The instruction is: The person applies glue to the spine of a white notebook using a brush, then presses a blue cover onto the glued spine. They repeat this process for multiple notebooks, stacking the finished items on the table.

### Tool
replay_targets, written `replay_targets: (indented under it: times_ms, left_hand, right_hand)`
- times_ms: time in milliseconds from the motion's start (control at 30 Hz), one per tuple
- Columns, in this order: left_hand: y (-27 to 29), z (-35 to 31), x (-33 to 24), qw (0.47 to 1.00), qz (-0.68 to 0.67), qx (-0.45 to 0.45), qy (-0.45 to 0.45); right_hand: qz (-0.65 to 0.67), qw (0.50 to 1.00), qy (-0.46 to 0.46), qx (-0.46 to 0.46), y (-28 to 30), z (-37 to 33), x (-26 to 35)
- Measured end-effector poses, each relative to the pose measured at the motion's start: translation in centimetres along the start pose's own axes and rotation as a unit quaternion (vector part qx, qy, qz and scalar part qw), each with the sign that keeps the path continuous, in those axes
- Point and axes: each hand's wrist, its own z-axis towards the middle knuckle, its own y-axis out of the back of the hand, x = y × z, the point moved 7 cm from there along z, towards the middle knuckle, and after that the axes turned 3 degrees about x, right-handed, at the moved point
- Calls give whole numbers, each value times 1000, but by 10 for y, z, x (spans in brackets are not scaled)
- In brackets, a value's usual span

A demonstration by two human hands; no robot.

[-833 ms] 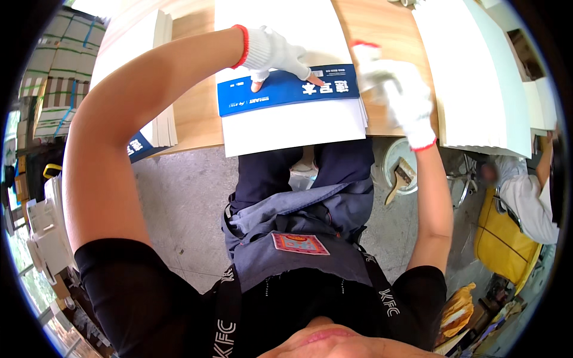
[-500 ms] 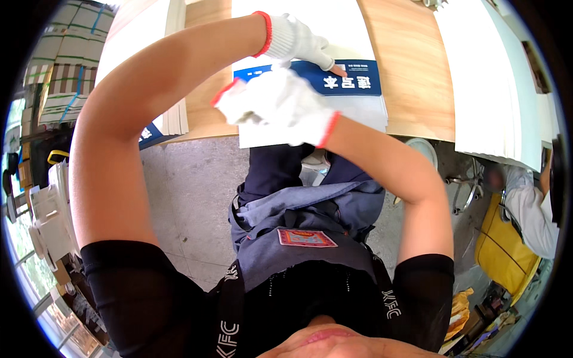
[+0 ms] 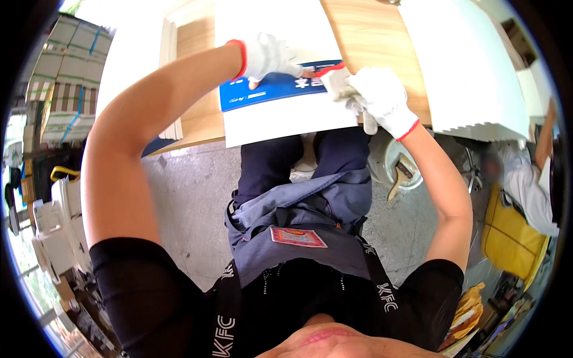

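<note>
A blue printed cover strip (image 3: 262, 93) lies along white paper (image 3: 286, 126) at the near edge of the wooden table. My left hand (image 3: 268, 56), in a white glove with a red cuff, rests on the strip, bare thumb and fingertip spread and pressing on it. At the strip's right end, my gloved right hand (image 3: 385, 98) grips a bunched white glove (image 3: 337, 83) with a red cuff. That bundle touches or hovers just over the strip; I cannot tell which. The fingers of my right hand are partly hidden behind it.
A tall stack of white sheets (image 3: 471, 65) stands on the right of the table, another stack (image 3: 134, 74) on the left. Below the table edge is a bucket (image 3: 419, 173) with a brush (image 3: 399, 184). A yellow bag (image 3: 516, 238) lies at far right, near another person's sleeve.
My right hand has swept rightward with the bunched glove, from the strip's left part to its right end. My left hand now sits farther left and nearer in the picture; the view has shifted.
</note>
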Motion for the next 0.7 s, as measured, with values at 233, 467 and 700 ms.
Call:
replay_targets:
  times_ms: [233, 467, 700]
  left_hand:
    - [-28, -76, -69, 868, -288, -393, 92]
    - [-122, -91, -95, -168, -893, -413, 57]
    - [-145, -65, -71, -220, -863, -436, 128]
  right_hand:
    - [-144, 968, -54, -196, 43, -29, -46]
    - [-113, 986, 105, -64, -24, 3, -1]
    - [8, 993, 108, -47, -31, 7, -15]
